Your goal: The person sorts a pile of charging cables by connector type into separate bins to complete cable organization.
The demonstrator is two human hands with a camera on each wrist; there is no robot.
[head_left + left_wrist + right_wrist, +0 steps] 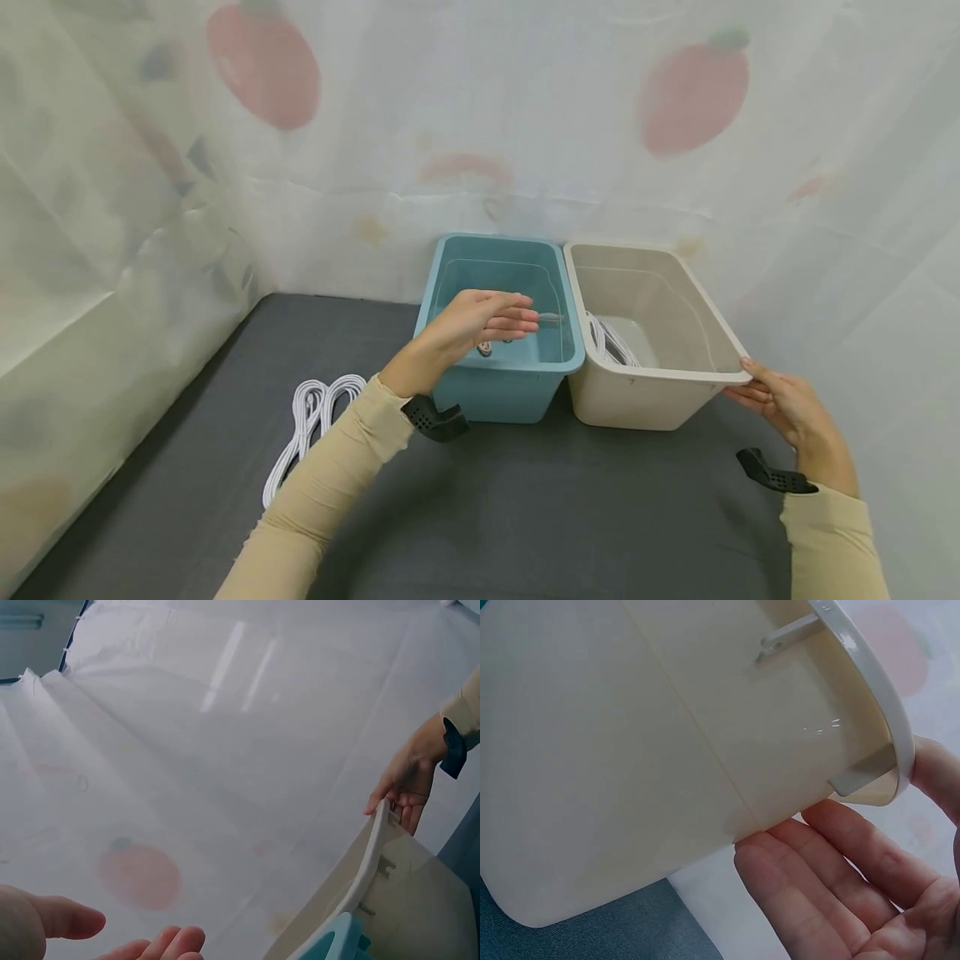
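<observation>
Your left hand (480, 325) hovered over the teal bin (457, 275), fingers straight and relaxed, its grip loose and holding nothing. Beneath the fingertips, something small and partly hidden lay on the bin's floor; what it was could not be told. Your right hand (783, 408) met the near right corner of the beige bin (678, 283), thumb on the rim and fingers stretched under the lip; the right wrist view showed those fingers (817, 892) nearly straight against the outer wall, a wide grip rather than a clamp.

The two bins stood side by side, touching, at the back of the dark grey table (525, 508), the teal one on the left. A coiled white cable (609, 342) lay inside the beige bin against its left wall. A second white cable (307, 425) lay looped on the table, well to the left of the teal bin and apart from it. A pale curtain with red fruit prints (697, 92) hung behind and around the table.
</observation>
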